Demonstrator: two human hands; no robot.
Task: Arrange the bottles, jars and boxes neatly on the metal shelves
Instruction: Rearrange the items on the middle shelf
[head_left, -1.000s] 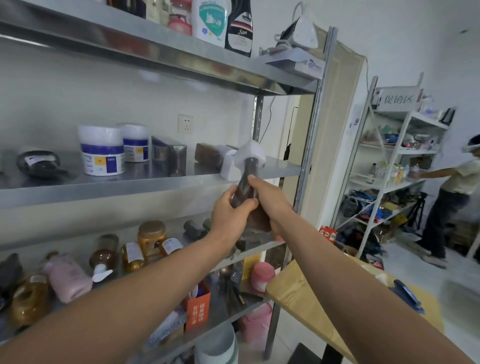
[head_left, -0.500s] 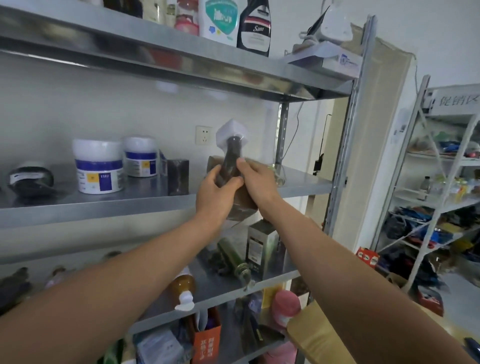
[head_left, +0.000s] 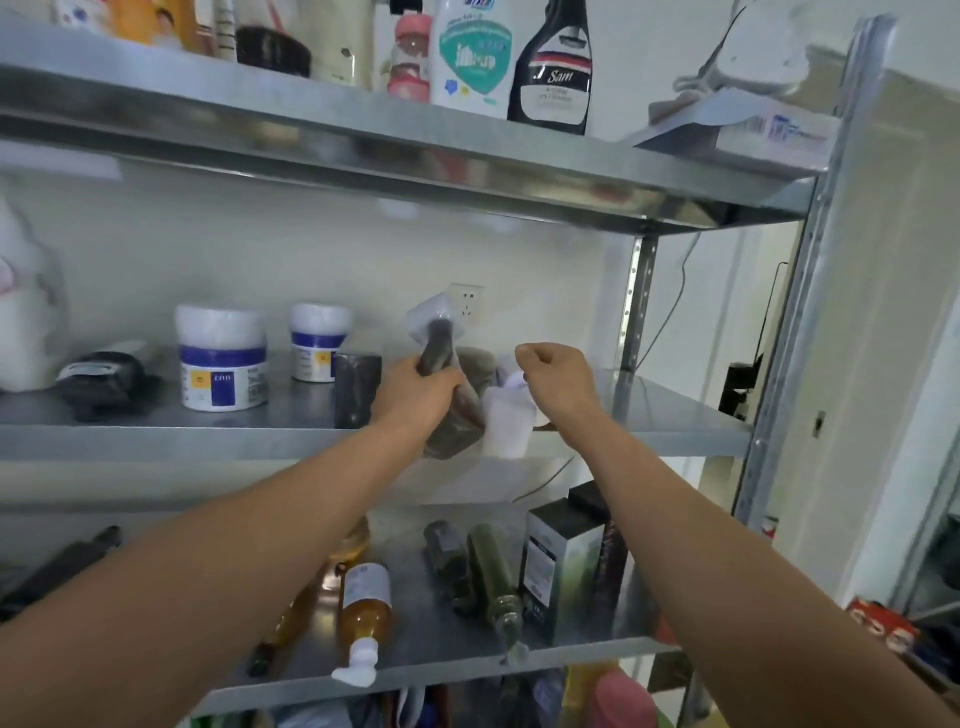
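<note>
Bare shelf (head_left: 670, 410) right of white container (head_left: 506, 428)

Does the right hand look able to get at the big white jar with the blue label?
Probably not directly: the left hand and the dark bottle it grips sit between the right hand and the white jar. It would need to reach over them.
</note>
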